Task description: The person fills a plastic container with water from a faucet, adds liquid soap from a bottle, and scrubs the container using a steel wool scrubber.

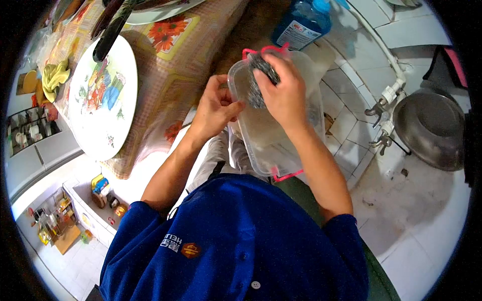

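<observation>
A clear plastic container (267, 143) with pink-red handles is tipped in front of my body, its open side toward me. My left hand (216, 110) is closed on its left rim, thumb and fingers pinching the edge. Inside the upper part, my right hand (286, 90) is wrapped round a grey steel wool scourer (255, 95), pressed near the container's upper left wall. The right fingertips are partly hidden behind the scourer.
On the left, a checked tablecloth (165, 93) carries an oval patterned plate (104, 120). A bottle of blue liquid (301, 27) stands beyond the container. To the right are pipe taps (380, 110) and a dark pan (432, 130) against white tiles. A yellow cloth (54, 79) lies far left.
</observation>
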`<state>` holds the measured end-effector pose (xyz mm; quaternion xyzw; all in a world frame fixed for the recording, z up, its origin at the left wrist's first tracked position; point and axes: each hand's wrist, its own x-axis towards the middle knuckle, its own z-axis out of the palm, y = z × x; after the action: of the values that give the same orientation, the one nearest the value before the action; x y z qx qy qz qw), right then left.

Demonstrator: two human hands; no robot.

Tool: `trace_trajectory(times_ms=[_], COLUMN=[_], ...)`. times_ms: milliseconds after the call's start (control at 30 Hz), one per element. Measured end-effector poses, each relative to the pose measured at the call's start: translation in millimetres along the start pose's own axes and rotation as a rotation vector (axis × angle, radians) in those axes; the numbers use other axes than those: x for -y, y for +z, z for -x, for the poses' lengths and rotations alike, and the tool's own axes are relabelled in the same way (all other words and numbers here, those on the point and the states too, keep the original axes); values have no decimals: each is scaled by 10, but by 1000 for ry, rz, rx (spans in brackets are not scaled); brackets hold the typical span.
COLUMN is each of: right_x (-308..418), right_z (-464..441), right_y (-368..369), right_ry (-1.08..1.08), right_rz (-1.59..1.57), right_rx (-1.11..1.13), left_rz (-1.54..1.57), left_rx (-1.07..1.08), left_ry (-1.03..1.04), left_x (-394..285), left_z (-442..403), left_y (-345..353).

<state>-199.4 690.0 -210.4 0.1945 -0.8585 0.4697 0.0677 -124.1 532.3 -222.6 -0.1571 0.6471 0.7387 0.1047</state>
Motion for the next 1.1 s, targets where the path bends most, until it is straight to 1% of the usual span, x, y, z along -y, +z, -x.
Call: trace_trajectory(times_ms=[33, 67, 133, 200, 267, 300, 333, 400, 467, 533, 567, 633, 667, 733, 767, 800, 867, 900, 1000, 1033, 1067, 1100], right_x=[29, 87, 172, 64, -43, -23, -7, 16, -166, -222, -212, -151, -172, -229, -264, -319, -421, -432, -442, -446, -447, -453], right_z=[-66, -43, 31, 12, -48, 4, 52, 120, 20, -14, 21, 97, 82, 29, 3, -3, -4, 6, 35, 36, 37, 40], right_y=[32, 89, 197, 168, 86, 109, 126, 143, -10, -75, -34, 34, 5, -84, -134, -152, -173, -156, -129, -132, -143, -153], right_ry=[-64, -65, -159, -157, -119, -117, -118, -219, -92, -1, 3, -73, -72, 43, 121, 124, 102, 85, 121, 124, 143, 162], right_rz=[61, 61, 71, 112, 191, 263, 268, 255, 292, 262, 263, 206, 209, 297, 255, 254, 245, 222, 135, 137, 94, 51], right_rx=[-22, -27, 201, 202, 48, 56, 58, 97, -17, -147, -147, -20, -24, -141, -185, -180, -265, -273, -276, -273, -262, -253], left_rz=[0, -21, -44, -61, 9, 2, -4, -1, -1, 33, 32, -84, -85, -324, -333, -332, -415, -310, -382, -457, -454, -429], left_rx=[3, 13, 29, 59, 52, 54, 58, 60, 53, 32, 34, 62, 67, 21, -1, -2, -37, -73, -96, -37, -35, 20], left_ry=[1, 25, 53, 27, 13, -6, -30, -44, -64, -68, -71, -86, -84, 194, 218, 213, 408, 383, 325, 261, 255, 292], left_x=[40, 110, 102, 89, 83, 68, 64, 69, 82, 80, 74, 63, 64, 65, 55, 66, 102, 96, -7, -82, -93, -94], left_z=[-1, -15, -34, 19, 66, 49, 46, 54, 92, 108, 106, 48, -7, -97, -156, -247, -467, -542, -719, -750, -800, -866], left_y=[-1, -12, -43, -73, -60, -56, -43, -43, -43, -36, -52, -72, -76, -113, -119, -125, -109, -40, -3, -7, -10, -10])
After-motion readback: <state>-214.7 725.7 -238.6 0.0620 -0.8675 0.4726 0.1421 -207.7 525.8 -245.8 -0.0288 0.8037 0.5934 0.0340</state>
